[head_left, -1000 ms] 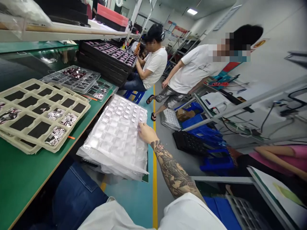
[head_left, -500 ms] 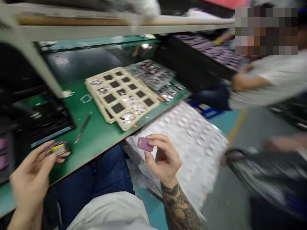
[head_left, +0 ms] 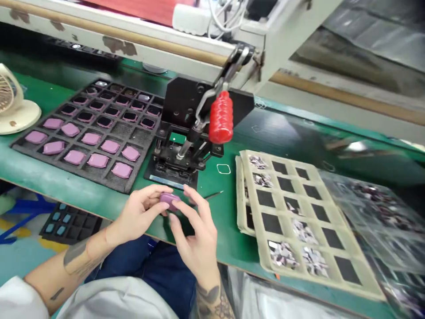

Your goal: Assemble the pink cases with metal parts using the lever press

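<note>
A small purple watch case [head_left: 168, 199], rounded and glossy, is held over the bench's front edge between both my hands. My left hand [head_left: 141, 215] pinches it from the left, thumb in front and fingers behind. From the right, my right hand [head_left: 197, 228] presses a finger on its near side, its other fingers partly curled around it. Fingers cover much of the case, so its inside is hidden. Just behind my hands stands a black lever press [head_left: 181, 155] with a red handle [head_left: 221, 117]. Thin tweezers [head_left: 214, 195] lie beside my right fingers.
A black foam tray [head_left: 121, 184] of purple covers and dark-faced cases lies left of the press. To the right, a cream compartment tray [head_left: 249, 177] holds small shiny parts, near clear plastic trays [head_left: 381, 212]. A white ring [head_left: 223, 169] and a fan [head_left: 20, 113] are on the bench.
My view has swung left to the press. My hands, formerly apart with a yellow-centred case body in the left and a purple cover in the right, have come together on one purple case.
</note>
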`<state>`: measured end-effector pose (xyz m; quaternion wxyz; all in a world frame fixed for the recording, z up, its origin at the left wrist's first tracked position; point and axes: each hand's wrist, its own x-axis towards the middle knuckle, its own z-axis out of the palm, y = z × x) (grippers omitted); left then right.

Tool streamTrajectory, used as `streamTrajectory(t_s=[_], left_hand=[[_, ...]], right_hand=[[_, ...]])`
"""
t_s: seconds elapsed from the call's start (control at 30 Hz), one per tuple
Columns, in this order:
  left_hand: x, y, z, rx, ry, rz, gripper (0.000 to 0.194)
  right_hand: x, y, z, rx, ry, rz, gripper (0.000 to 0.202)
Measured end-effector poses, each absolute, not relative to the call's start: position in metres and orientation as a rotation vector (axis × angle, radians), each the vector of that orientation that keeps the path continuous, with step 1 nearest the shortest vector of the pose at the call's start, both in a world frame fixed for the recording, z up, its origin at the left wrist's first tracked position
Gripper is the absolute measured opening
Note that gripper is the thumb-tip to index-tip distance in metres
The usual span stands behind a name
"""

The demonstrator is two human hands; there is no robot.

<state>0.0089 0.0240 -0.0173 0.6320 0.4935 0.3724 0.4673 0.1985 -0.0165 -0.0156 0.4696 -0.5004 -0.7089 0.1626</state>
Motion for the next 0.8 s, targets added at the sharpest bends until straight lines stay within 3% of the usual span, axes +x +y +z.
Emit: streamTrajectory(t_s=[0.1,0.3,0.53,0.67,0.8], left_hand=[[0.008,0.024,-0.019,1.128,0.835,1.025,0.035],[0.002,0.021,-0.014,1.388,0.849,0.945,0.023],[0.002,0.012,-0.018,1.646,0.929,1.058,0.019],[0.013,0.018,-0.023,1.246,0.984,1.130,0.030],[0.022,0.025,-0.026,0.984,0.909,1.084,0.053]], right_hand=[[0.204,-0.020,-0.018,-1.252,-1.599,0.519,0.038],[0.207,-0.017,-0.012,-1.182,-1.594,0.629,0.016],[0.205,-0.024,-0.013,-1.166,-1.647,0.676,0.010],[0.201,-0.015,0.008,-1.304,-1.579,0.352,0.031],[0.202,0.032,0.060,-1.098,-1.549,-0.066,0.058]])
